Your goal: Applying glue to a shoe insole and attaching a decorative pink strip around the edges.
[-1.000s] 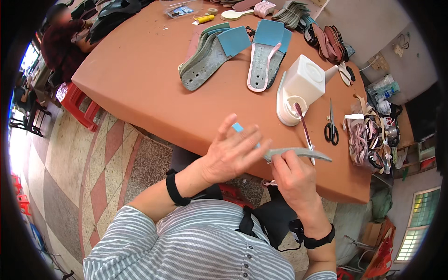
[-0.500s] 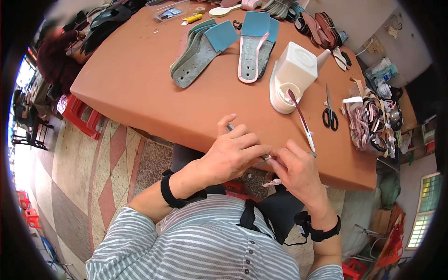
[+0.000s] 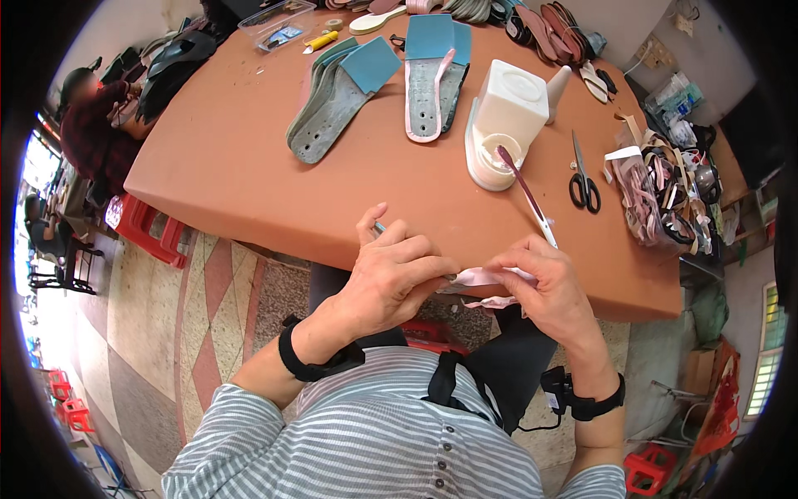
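We see an orange-brown desk [image 3: 224, 166] over a patterned tile floor [image 3: 166, 333], red stools [image 3: 145, 229] alongside, daylight entering left.

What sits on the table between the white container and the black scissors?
In the head view, a thin brush leans out of the white container toward the black scissors.

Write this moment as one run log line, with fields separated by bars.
left hand: pinches pale pink strip | right hand: pinches same strip | place: near edge of orange table | nearby: brush, scissors

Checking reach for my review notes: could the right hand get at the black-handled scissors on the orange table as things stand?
Probably yes: the black-handled scissors lie in the open beyond the right hand, though it currently pinches a pale pink strip.
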